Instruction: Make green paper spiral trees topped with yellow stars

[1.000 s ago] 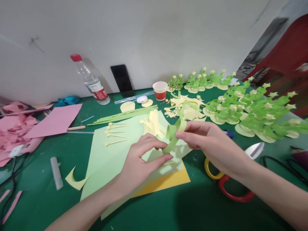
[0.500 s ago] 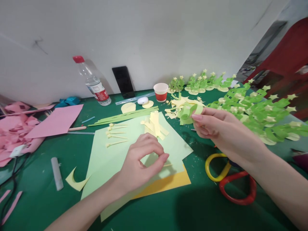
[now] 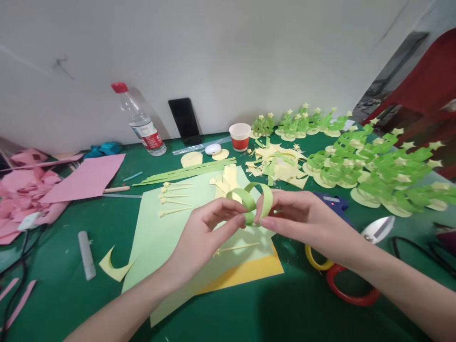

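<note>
Between my two hands is a curled green paper strip [image 3: 265, 202], looped above the light green sheets. My left hand [image 3: 213, 225] pinches its left side with thumb and forefinger. My right hand [image 3: 302, 216] grips the right loop the same way. Just below, a thin yellow stick [image 3: 240, 247] with a small knob lies on the light green paper [image 3: 153, 247]. Several similar knobbed sticks [image 3: 174, 207] rest to the left. Behind my fingers, a pile of pale yellow strips [image 3: 228, 178] is partly covered.
Scissors [image 3: 352, 297] and a blue glue gun [image 3: 333, 203] lie by my right forearm. Rows of green paper spirals topped with stars [image 3: 388, 161] fill the right side. A paper cup [image 3: 240, 137], phone [image 3: 184, 121] and bottle [image 3: 144, 126] stand by the wall. Pink paper [image 3: 87, 178] lies left.
My right hand has brought the curled green strip leftward and down from above the scraps. My left hand has moved slightly up and now grips it too. The knobbed stick underneath shows more.
</note>
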### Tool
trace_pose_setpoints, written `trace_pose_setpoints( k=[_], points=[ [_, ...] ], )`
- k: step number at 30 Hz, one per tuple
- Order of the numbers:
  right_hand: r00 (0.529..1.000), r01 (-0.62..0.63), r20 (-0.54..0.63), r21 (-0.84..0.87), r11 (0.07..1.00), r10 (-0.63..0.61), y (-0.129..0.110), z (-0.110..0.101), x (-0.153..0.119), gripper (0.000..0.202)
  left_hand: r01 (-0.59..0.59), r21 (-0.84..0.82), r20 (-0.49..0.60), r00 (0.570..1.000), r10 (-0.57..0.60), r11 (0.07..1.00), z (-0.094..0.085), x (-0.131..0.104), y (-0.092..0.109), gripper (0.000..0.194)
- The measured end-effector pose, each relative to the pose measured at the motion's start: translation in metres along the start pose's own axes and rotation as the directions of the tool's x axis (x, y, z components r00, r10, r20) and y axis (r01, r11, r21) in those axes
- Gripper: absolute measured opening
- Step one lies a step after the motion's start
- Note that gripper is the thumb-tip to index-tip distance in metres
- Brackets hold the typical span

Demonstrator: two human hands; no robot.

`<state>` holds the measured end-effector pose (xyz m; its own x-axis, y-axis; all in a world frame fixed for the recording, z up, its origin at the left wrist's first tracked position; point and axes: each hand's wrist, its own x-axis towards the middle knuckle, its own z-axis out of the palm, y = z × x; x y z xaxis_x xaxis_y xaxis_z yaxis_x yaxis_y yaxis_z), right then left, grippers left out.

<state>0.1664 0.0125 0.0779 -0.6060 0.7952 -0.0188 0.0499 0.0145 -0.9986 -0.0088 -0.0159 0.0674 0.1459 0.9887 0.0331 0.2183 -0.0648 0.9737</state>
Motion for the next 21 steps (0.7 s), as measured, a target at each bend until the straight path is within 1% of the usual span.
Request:
trace_pose_setpoints(
  k=[1,2,3,4,5,6,7,8,9,10,11,15,16,19,21],
  points=[
    [1.000,0.000,-0.013,-0.057,0.998,-0.001,0.000,0.000,0.000,0.004,-0.036,0.052,-0.018,0.999,0.037,0.998,-0.001,0.000,0.000,0.004],
    [0.999,-0.001,-0.042,-0.102,0.995,-0.003,0.001,0.000,0.001,0.003,-0.092,0.121,-0.039,0.994,0.098,0.988,-0.003,0.001,0.001,0.006],
    [0.996,-0.004,-0.084,-0.133,0.991,-0.007,0.000,-0.001,0.001,0.006,-0.164,0.212,-0.063,0.982,0.181,0.963,-0.005,0.001,0.001,0.009],
    [0.991,-0.013,-0.136,-0.152,0.988,-0.008,0.000,-0.002,0.001,0.009,-0.249,0.322,-0.074,0.955,0.287,0.913,-0.007,0.002,0.000,0.010],
    [0.982,-0.027,-0.188,-0.162,0.986,-0.004,-0.001,-0.003,0.001,0.013,-0.343,0.441,-0.068,0.909,0.412,0.829,-0.010,0.002,0.000,0.012],
    [0.972,-0.046,-0.237,-0.166,0.985,0.005,-0.002,-0.004,0.001,0.015,-0.434,0.557,-0.038,0.839,0.544,0.708,-0.012,0.003,-0.001,0.013],
    [0.961,-0.065,-0.275,-0.169,0.984,0.017,-0.002,-0.005,0.002,0.016,-0.507,0.652,0.014,0.752,0.659,0.565,-0.015,0.004,-0.001,0.014],
    [0.956,-0.088,-0.292,-0.171,0.981,0.034,-0.003,-0.006,0.002,0.017,-0.558,0.710,0.078,0.669,0.739,0.430,-0.017,0.005,-0.002,0.016],
    [0.955,-0.111,-0.292,-0.172,0.979,0.057,-0.003,-0.007,0.003,0.018,-0.591,0.738,0.137,0.604,0.785,0.326,-0.019,0.005,-0.002,0.017],
    [0.956,-0.131,-0.281,-0.168,0.977,0.080,-0.002,-0.007,0.003,0.019,-0.612,0.745,0.176,0.564,0.806,0.265,-0.020,0.005,-0.003,0.019],
    [0.960,-0.143,-0.263,-0.162,0.976,0.097,-0.001,-0.007,0.004,0.021,-0.628,0.739,0.197,0.549,0.812,0.245,-0.020,0.005,-0.003,0.020],
    [0.972,-0.176,-0.177,-0.121,0.977,0.153,0.007,-0.004,0.007,0.031,-0.675,0.682,0.229,0.564,0.793,0.283,-0.019,0.000,0.001,0.017],
    [0.972,-0.201,-0.143,-0.093,0.975,0.187,0.008,-0.003,0.007,0.035,-0.688,0.669,0.247,0.564,0.788,0.282,-0.018,-0.002,0.002,0.015],
    [0.946,-0.325,0.010,0.051,0.944,0.325,0.012,0.003,0.009,0.047,-0.722,0.635,0.298,0.557,0.775,0.275,-0.016,-0.007,0.006,0.013],
    [0.934,-0.357,0.090,0.170,0.918,0.347,0.013,0.006,0.009,0.045,-0.740,0.609,0.315,0.557,0.769,0.285,-0.015,-0.009,0.007,0.015]
  ],
)
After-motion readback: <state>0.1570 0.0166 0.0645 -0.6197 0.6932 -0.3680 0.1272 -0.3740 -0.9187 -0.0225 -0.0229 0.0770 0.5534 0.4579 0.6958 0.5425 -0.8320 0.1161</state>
